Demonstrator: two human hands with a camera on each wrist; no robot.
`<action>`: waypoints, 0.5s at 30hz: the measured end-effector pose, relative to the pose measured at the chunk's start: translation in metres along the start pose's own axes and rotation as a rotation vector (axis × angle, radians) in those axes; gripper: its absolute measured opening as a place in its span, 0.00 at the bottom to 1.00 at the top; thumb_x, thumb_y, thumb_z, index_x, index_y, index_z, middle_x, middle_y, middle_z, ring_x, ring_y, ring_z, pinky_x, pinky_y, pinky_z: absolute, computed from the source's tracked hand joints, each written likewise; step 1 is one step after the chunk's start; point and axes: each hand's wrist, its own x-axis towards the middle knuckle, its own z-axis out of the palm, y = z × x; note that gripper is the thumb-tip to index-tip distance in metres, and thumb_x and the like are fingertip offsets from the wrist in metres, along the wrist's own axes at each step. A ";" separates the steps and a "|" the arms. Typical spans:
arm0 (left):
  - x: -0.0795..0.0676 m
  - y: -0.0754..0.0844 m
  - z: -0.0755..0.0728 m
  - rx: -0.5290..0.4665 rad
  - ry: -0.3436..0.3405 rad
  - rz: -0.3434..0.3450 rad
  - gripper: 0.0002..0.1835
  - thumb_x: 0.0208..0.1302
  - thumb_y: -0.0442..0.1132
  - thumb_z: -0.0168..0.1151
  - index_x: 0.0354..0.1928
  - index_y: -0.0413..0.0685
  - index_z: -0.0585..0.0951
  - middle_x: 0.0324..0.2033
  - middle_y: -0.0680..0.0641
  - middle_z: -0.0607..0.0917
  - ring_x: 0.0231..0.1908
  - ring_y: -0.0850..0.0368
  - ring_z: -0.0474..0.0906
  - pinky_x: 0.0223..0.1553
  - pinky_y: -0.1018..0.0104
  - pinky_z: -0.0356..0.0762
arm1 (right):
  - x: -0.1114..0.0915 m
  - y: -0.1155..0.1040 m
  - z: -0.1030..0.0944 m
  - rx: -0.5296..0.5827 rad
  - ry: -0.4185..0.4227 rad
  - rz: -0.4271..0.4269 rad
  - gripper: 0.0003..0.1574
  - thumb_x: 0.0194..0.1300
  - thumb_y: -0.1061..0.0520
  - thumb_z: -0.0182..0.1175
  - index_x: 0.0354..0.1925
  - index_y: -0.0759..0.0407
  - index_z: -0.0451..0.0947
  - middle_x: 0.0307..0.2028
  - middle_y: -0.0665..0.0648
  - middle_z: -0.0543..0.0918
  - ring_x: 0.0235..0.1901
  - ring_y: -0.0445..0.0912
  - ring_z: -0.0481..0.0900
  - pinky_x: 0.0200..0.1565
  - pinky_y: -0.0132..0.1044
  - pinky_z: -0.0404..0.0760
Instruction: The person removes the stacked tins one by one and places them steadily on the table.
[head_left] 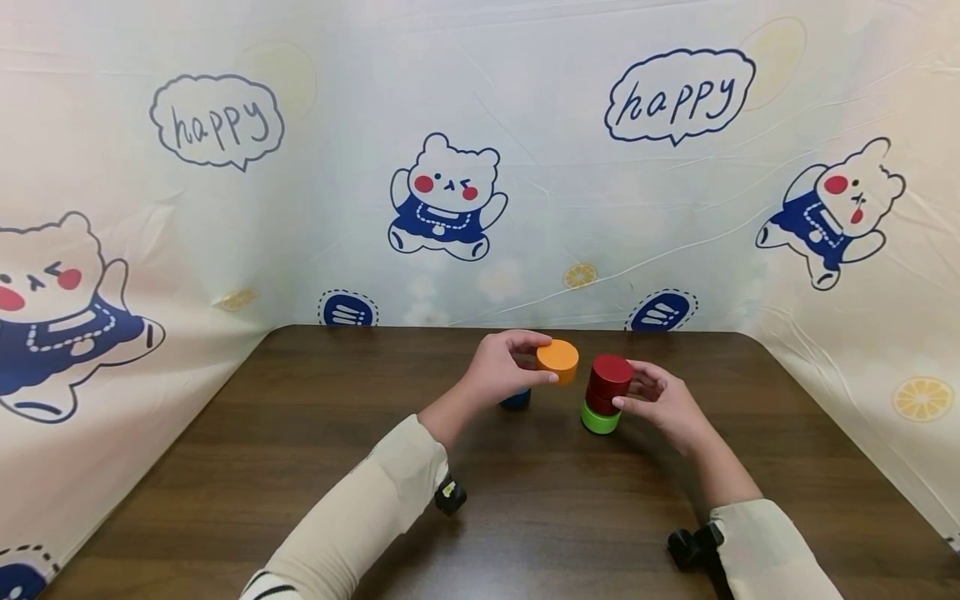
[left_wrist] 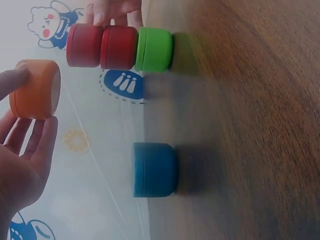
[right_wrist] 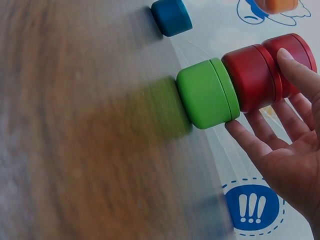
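Observation:
My left hand (head_left: 501,367) grips a small round orange jar (head_left: 557,360) between thumb and fingers, up off the table. To its right stands a stack: a green jar (head_left: 601,419) on the table, with a lower red jar (right_wrist: 251,77) and an upper red jar (head_left: 612,372) on it. My right hand (head_left: 666,407) holds the stack from the right side. Its thumb and fingers lie around the red jars, and a fingertip touches the green one in the right wrist view. Partly behind my left hand in the head view, a blue jar (left_wrist: 155,170) stands alone on the table.
The brown wooden table (head_left: 540,517) ends at its far edge against a printed curtain (head_left: 555,217) with bears and "happy" bubbles. Dark devices, such as the one by the right wrist (head_left: 693,546), sit on both wrists.

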 end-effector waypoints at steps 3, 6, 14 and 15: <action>-0.002 -0.001 -0.002 -0.010 0.008 -0.002 0.24 0.50 0.34 0.77 0.52 0.47 0.83 0.47 0.50 0.84 0.42 0.55 0.84 0.44 0.64 0.82 | 0.000 0.000 0.000 -0.003 0.006 0.005 0.43 0.59 0.54 0.70 0.69 0.58 0.64 0.62 0.65 0.74 0.60 0.58 0.71 0.56 0.46 0.77; -0.003 -0.002 -0.004 -0.010 0.009 0.004 0.23 0.50 0.33 0.77 0.51 0.47 0.83 0.48 0.49 0.83 0.42 0.56 0.84 0.44 0.65 0.82 | 0.001 0.001 0.000 -0.006 0.004 0.002 0.43 0.60 0.54 0.70 0.69 0.58 0.64 0.62 0.65 0.74 0.60 0.58 0.71 0.56 0.46 0.77; -0.011 -0.003 -0.010 0.005 0.015 -0.004 0.23 0.52 0.34 0.76 0.52 0.47 0.83 0.49 0.49 0.82 0.44 0.55 0.83 0.46 0.64 0.82 | 0.000 0.000 0.000 0.002 0.000 -0.008 0.43 0.60 0.55 0.70 0.69 0.59 0.64 0.62 0.66 0.74 0.60 0.59 0.71 0.55 0.44 0.77; -0.012 -0.004 -0.011 0.007 0.018 -0.006 0.23 0.52 0.33 0.76 0.52 0.47 0.83 0.49 0.49 0.82 0.44 0.55 0.83 0.46 0.63 0.82 | 0.000 0.000 -0.001 0.000 0.000 -0.008 0.43 0.60 0.55 0.70 0.69 0.59 0.64 0.62 0.66 0.74 0.60 0.59 0.71 0.55 0.44 0.77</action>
